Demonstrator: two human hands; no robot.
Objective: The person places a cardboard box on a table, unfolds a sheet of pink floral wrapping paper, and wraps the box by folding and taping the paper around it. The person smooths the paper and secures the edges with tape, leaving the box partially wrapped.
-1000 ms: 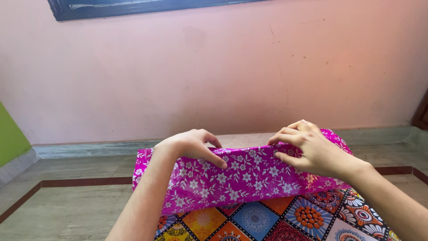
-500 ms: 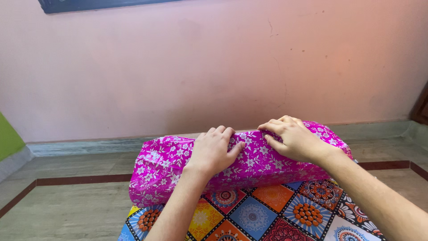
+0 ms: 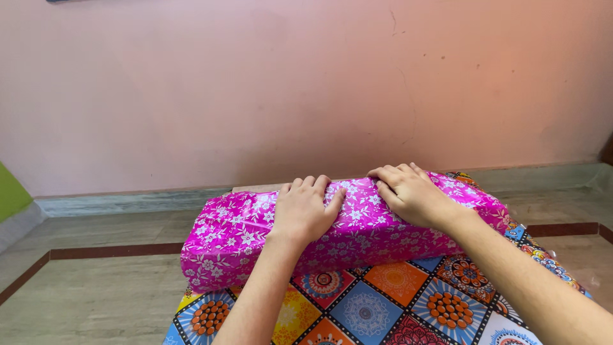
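Observation:
A long box-shaped parcel covered in shiny magenta wrapping paper (image 3: 230,239) with white flowers lies across the far end of a surface with a colourful mandala-patterned cloth (image 3: 370,310). My left hand (image 3: 303,211) lies flat on top of the paper near the middle, fingers together and pointing away from me. My right hand (image 3: 408,191) presses flat on the paper just to the right, fingers spread along the top edge. Neither hand grips anything; both push the paper down against the parcel.
Beyond the parcel is a grey stone floor (image 3: 96,300) with a dark red border stripe and a pink wall (image 3: 255,96). A green surface (image 3: 13,195) shows at the far left edge. A sliver of brown board peeks out behind the parcel.
A second ago my fingers pinched the upright edge of the paper. Since then the paper has been folded over away from me and both hands have flattened on top of it.

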